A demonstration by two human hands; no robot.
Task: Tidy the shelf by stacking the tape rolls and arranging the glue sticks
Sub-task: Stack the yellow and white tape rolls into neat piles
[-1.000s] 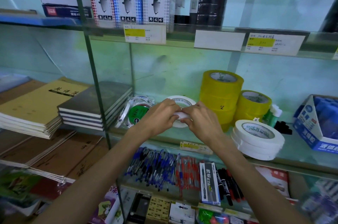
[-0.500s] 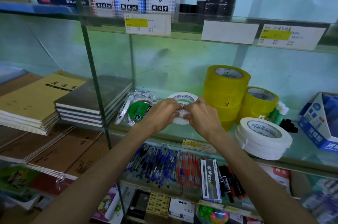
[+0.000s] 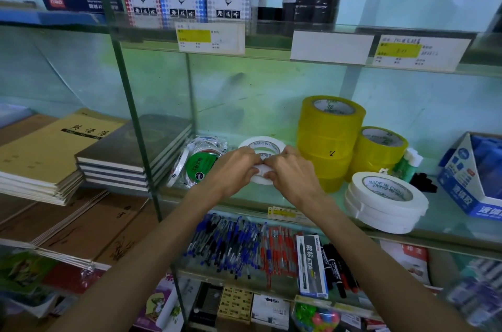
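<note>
Two white tape rolls (image 3: 267,145), one lying on the other, are held between both hands in the middle of the glass shelf (image 3: 252,197). The left hand (image 3: 233,168) is closed on their left side and the right hand (image 3: 294,174) on their right side, with the fingers curled over the rims and the thumbs pressed on the front. Whether the rolls rest on the glass or are lifted a little cannot be told.

Just left of the hands, a bag of thin tapes (image 3: 201,163) with a green label is leaned against a pile of dark notebooks (image 3: 130,152). Just right of the hands a tall stack of yellow tape (image 3: 330,141) is seen, and beside it a shorter yellow stack (image 3: 380,152). In front of the shorter one, near the shelf edge, another stack of white tape (image 3: 385,201) is placed. A green bottle (image 3: 406,166) with a white cap stands between the yellow tape and a blue box (image 3: 461,187). Pens (image 3: 231,244) are laid on the shelf below.
</note>
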